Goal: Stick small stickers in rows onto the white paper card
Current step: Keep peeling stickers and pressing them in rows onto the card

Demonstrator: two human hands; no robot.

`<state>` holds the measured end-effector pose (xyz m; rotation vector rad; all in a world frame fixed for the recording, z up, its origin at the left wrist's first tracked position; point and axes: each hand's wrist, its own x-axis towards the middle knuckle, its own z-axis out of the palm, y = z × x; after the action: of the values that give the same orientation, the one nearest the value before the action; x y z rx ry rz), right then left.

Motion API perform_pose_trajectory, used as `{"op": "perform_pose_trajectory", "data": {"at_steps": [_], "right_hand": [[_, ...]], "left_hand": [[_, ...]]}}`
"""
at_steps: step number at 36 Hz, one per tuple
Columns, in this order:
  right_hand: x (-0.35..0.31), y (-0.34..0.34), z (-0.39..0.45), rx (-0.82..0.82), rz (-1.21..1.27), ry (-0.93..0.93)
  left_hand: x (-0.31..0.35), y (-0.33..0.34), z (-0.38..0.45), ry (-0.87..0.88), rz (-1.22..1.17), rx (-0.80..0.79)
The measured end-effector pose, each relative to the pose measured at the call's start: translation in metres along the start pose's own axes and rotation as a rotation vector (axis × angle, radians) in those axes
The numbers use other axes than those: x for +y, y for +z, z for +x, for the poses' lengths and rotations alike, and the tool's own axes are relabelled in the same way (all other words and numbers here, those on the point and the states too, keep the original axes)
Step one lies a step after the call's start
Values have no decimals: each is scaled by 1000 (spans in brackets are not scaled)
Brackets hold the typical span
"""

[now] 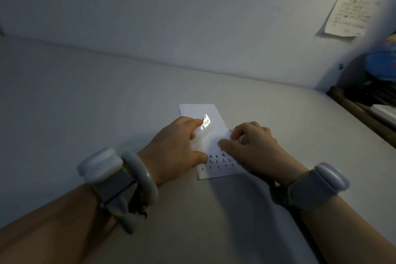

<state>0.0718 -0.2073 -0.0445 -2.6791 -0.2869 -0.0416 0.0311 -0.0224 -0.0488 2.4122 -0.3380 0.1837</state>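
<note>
A white paper card [198, 111] lies on the white table [107, 100], long side running away from me. Rows of small dark stickers [218, 161] cover its near part. A glossy transparent sheet [206, 122] catches the light on the card's middle. My left hand [175, 148] lies on the card's left side, index finger stretched onto the glossy sheet, thumb pressing near the sticker rows. My right hand [250, 146] rests on the card's right side with fingers curled and thumb pressed flat on the paper above the rows; whether it pinches a sticker is hidden.
A handwritten note [347, 17] hangs on the wall at the upper right. A blue globe [383, 64] and dark clutter stand beyond the table's right edge [364, 126]. Both wrists wear grey strapped bands; the left also a pale bangle [141, 176].
</note>
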Motion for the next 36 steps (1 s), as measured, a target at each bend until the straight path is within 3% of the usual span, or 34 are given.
{"op": "perform_pose_trajectory", "data": {"at_steps": [21,29,36], "right_hand": [[-3,5,-2,65,-165,16],[16,-8,4,66,-135,185],[12,-5,1,152,-135,105]], "left_hand": [[0,-1,0,-2,-5,-9],[-1,0,-1,-8,-22,6],[0,-1,-1,-1,-85,72]]}}
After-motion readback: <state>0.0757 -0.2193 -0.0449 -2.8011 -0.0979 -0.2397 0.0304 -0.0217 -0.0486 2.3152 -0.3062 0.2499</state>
